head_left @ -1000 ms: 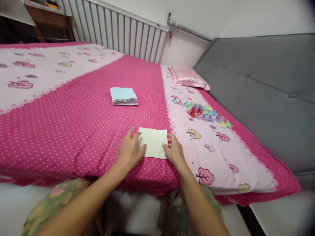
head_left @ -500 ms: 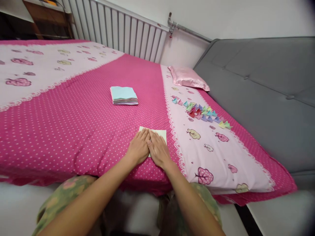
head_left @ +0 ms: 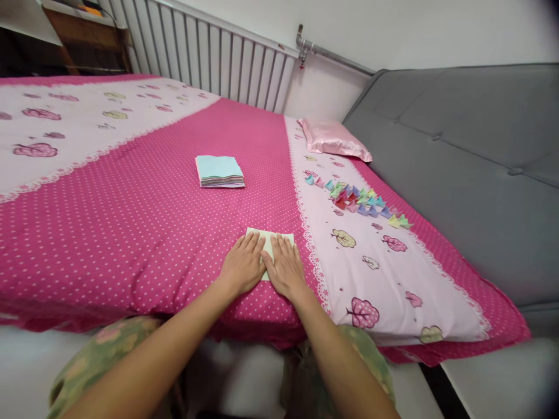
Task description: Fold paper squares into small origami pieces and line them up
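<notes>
A pale yellow-green sheet of paper [head_left: 268, 244] lies folded on the pink dotted bedspread [head_left: 144, 215] near the bed's front edge. My left hand [head_left: 241, 265] lies flat on its left half, fingers stretched out. My right hand [head_left: 286, 266] presses flat on its right half, fingers slightly apart. The two hands are side by side and cover most of the paper; only its far edge and a strip between the hands show.
A stack of coloured paper squares [head_left: 219, 171] sits further back on the bed. A cluster of several small folded paper shapes [head_left: 358, 201] lies to the right on the pale strip. A pink pillow [head_left: 334, 139] rests by the grey padded headboard [head_left: 458, 157]. A radiator [head_left: 209, 55] lines the wall.
A second ago my hands held the sheet's two side edges and it lay larger. They came together over it, and now they have spread slightly apart on the smaller, folded paper.
</notes>
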{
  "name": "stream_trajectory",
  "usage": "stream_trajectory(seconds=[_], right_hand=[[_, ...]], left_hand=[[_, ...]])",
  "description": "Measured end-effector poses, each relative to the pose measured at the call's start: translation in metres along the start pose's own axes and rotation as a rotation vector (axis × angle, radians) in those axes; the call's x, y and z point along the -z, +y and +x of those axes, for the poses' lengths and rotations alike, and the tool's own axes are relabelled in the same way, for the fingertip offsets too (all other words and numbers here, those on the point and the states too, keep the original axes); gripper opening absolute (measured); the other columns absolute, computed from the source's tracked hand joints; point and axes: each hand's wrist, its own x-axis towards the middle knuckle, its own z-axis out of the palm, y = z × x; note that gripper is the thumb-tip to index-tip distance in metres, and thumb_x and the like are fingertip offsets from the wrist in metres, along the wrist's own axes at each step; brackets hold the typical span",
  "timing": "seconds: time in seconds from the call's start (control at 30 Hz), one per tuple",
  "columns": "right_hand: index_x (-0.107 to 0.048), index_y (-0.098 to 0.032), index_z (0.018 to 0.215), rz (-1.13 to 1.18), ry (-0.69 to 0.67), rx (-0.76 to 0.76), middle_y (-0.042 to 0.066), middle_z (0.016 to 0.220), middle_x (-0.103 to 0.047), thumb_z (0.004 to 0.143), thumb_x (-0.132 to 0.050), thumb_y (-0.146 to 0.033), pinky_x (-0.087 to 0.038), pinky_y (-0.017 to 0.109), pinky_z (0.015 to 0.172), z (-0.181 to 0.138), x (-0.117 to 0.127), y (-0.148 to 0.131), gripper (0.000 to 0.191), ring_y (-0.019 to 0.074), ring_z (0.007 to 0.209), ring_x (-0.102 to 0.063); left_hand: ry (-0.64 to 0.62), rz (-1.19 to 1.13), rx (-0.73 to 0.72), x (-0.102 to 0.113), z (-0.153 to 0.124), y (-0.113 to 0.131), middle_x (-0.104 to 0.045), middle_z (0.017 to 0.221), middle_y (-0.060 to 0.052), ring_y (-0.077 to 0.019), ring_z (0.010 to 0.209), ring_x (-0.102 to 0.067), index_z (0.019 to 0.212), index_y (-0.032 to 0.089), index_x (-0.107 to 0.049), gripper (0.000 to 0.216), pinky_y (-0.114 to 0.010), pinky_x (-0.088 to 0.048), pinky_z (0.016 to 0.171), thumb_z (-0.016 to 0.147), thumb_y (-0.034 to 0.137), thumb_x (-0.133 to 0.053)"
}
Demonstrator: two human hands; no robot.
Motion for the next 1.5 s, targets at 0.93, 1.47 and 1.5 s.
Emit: stream_trajectory(seconds=[0.93,1.47,1.5], right_hand=[[-0.065,-0.023,0.105,0.399,0.020,0.000,0.005,0.120,-0.057,0.065,-0.050,-0.004,-0.031,0.042,0.102,-0.010,0.052,0.061,0.047,0.0229,0.116,-0.048],[-0.062,-0.024,0.111,0.279,-0.101,-0.025,0.008,0.132,-0.046,0.072,-0.053,-0.007,-0.028,0.038,0.103,-0.009,0.054,0.054,0.043,0.0236,0.124,-0.039],[-0.063,-0.023,0.109,0.296,-0.097,-0.033,0.008,0.131,-0.047,0.073,-0.054,-0.009,-0.028,0.037,0.103,-0.009,0.054,0.055,0.040,0.0236,0.123,-0.040]], left_hand=[[-0.139,-0.224,-0.179,0.059,-0.020,-0.051,-0.052,0.125,-0.010,-0.0275,0.115,-0.047,0.121,0.019,-0.049,0.058,-0.038,-0.038,0.096,0.064,0.020,-0.058],[-0.112,-0.153,-0.097,0.040,-0.002,-0.046,-0.048,0.129,-0.009,-0.0251,0.109,-0.053,0.118,0.026,-0.056,0.041,-0.036,-0.040,0.092,0.082,0.020,-0.037],[-0.100,-0.166,-0.083,0.039,-0.001,-0.046,-0.049,0.129,-0.007,-0.0241,0.110,-0.053,0.117,0.026,-0.057,0.040,-0.035,-0.039,0.093,0.082,0.020,-0.038]])
